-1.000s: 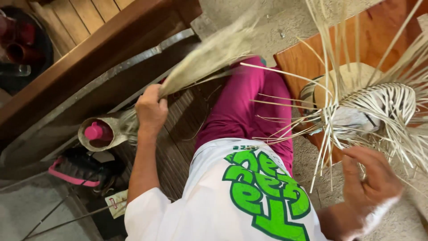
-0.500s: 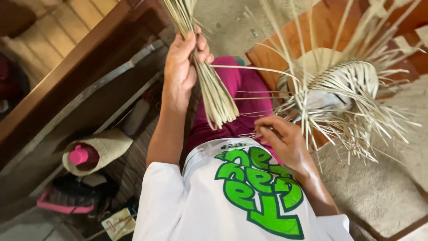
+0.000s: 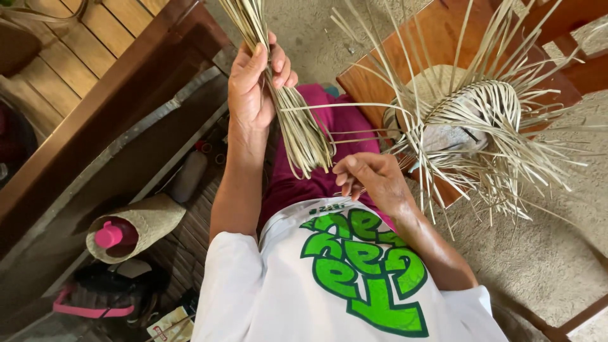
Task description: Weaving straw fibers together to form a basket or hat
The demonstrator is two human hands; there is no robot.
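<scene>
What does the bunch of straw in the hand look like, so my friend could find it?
Start at the wooden stool with the half-woven straw hat on it. Just beside it, the left hand grips a bundle of straw strips. Unlike the hat's splayed strands, these hang together in one tight, straight bunch.

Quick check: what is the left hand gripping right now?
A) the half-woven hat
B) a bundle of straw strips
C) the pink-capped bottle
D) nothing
B: the left hand is closed around a bundle of straw strips held up over the lap, while the half-woven hat sits apart on the wooden stool.
</scene>
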